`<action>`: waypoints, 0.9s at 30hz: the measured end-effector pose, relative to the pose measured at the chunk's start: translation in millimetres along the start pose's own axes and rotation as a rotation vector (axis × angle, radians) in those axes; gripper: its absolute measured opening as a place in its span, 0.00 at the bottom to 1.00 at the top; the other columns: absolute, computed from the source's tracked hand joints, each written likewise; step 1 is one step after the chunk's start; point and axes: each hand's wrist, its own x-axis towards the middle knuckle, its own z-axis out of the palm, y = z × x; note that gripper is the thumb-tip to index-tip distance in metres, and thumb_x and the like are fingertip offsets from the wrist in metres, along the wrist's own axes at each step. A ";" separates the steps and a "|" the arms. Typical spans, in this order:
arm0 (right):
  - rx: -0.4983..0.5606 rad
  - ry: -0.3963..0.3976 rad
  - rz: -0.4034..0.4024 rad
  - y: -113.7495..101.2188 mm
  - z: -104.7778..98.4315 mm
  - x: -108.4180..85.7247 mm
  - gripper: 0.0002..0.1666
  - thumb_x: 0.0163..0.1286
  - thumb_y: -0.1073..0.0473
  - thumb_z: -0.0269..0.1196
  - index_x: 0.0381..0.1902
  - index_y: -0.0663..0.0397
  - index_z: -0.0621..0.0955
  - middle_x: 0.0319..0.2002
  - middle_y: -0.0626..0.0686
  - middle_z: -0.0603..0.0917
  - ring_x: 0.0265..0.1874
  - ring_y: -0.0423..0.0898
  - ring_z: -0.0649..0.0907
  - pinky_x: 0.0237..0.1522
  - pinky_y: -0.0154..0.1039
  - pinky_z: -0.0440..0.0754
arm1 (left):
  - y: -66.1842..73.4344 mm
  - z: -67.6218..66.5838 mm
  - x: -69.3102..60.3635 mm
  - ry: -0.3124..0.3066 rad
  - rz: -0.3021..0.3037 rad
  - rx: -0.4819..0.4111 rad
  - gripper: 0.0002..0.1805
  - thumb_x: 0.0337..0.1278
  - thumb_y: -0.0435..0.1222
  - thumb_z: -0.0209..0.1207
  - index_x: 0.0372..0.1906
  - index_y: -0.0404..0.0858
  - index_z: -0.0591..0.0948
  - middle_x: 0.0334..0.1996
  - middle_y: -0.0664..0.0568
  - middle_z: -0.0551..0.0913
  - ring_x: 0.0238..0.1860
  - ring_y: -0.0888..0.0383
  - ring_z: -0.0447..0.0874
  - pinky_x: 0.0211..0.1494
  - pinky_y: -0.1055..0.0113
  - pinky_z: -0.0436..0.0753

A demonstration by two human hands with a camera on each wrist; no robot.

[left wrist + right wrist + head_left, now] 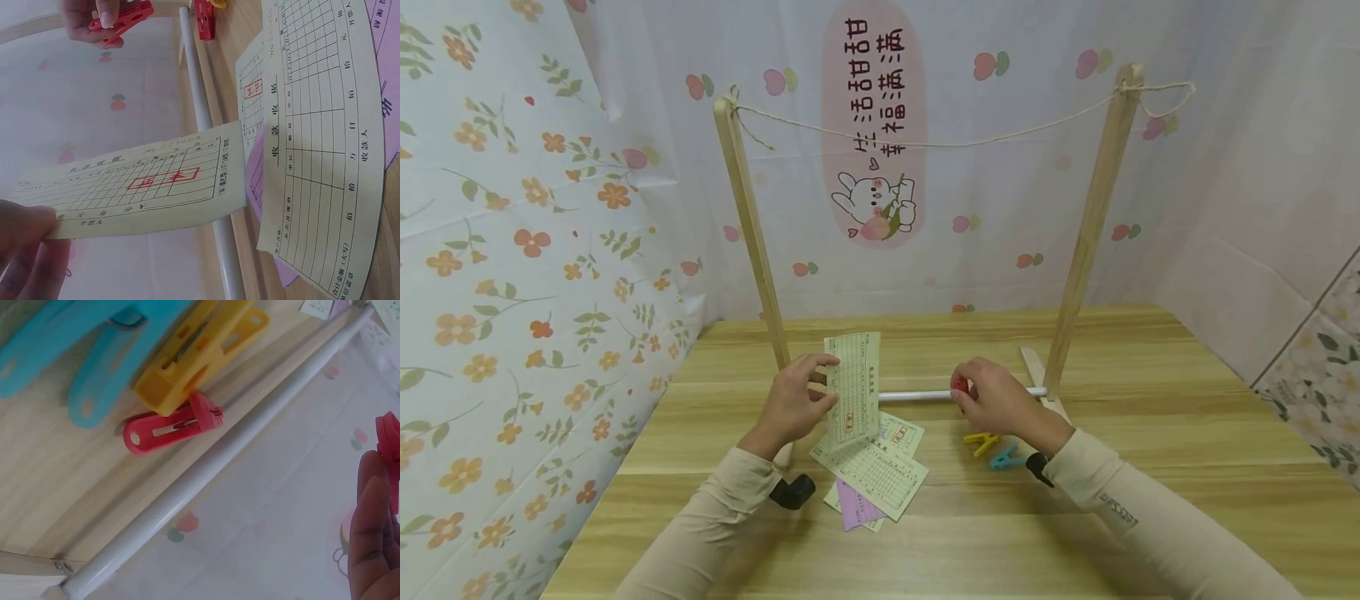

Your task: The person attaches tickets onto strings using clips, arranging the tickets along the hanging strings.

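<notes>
My left hand (793,404) pinches a pale green receipt slip (854,383) by its left edge, holding it raised above the table. In the left wrist view the slip shows printed lines and a red stamp. Between the fingertips of my right hand (1000,398) is a red clothespin (128,20), held above the white rod. Below the raised slip lies a loose pile of receipts (887,479), with a purple slip (856,507) among them. Near my right hand, a yellow clothespin (982,442), a blue clothespin (1007,457) and another red clothespin (169,428) lie on the table.
Two wooden posts (752,225) (1093,225) stand on the wood-grain table (955,558), joined low down by a white rod (917,395). A thin string (940,145) sags between their tops. Patterned cloth (1030,217) hangs behind and at the sides.
</notes>
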 end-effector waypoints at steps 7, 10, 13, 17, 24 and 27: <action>-0.023 0.028 -0.021 1.5 -6.2 5.6 0.02 0.67 0.62 0.63 0.34 0.54 0.81 0.37 0.53 0.80 0.26 0.40 0.77 0.25 0.33 0.77 | 0.5 -2.3 5.5 0.006 0.015 -0.005 0.23 0.43 0.18 0.67 0.49 0.31 0.79 0.45 0.41 0.80 0.41 0.46 0.83 0.38 0.69 0.85; -0.027 0.026 -0.039 1.2 -7.9 7.1 0.04 0.68 0.62 0.63 0.35 0.57 0.82 0.37 0.53 0.81 0.27 0.41 0.79 0.27 0.33 0.79 | -0.4 -3.6 5.7 0.015 0.035 0.008 0.22 0.44 0.17 0.64 0.49 0.30 0.79 0.45 0.41 0.80 0.40 0.47 0.83 0.36 0.70 0.85; -0.039 0.029 -0.048 1.0 -9.3 9.4 0.04 0.67 0.62 0.63 0.36 0.58 0.82 0.36 0.52 0.81 0.28 0.42 0.80 0.29 0.35 0.80 | -0.3 -5.0 6.8 0.029 0.057 0.027 0.22 0.45 0.16 0.62 0.49 0.30 0.79 0.46 0.40 0.80 0.39 0.47 0.83 0.35 0.70 0.84; -0.008 0.054 -0.015 0.2 -11.7 12.8 0.06 0.66 0.63 0.64 0.39 0.58 0.81 0.35 0.51 0.81 0.31 0.45 0.82 0.31 0.38 0.82 | 1.8 -7.5 9.6 0.046 0.075 0.046 0.23 0.46 0.16 0.61 0.51 0.30 0.78 0.48 0.40 0.80 0.39 0.47 0.83 0.34 0.69 0.85; 0.084 0.021 0.040 -0.5 -14.3 17.0 0.12 0.67 0.63 0.63 0.47 0.61 0.78 0.38 0.54 0.81 0.32 0.47 0.85 0.28 0.36 0.83 | 4.9 -12.3 9.0 0.053 0.053 0.029 0.25 0.42 0.16 0.63 0.51 0.29 0.78 0.48 0.39 0.79 0.39 0.45 0.83 0.33 0.66 0.85; 0.093 0.026 0.052 -1.5 -15.1 17.8 0.12 0.67 0.64 0.62 0.47 0.61 0.78 0.41 0.57 0.80 0.32 0.48 0.85 0.27 0.35 0.83 | 3.6 -12.2 9.3 0.051 0.050 0.032 0.25 0.42 0.17 0.63 0.52 0.29 0.77 0.48 0.38 0.79 0.39 0.45 0.82 0.33 0.66 0.86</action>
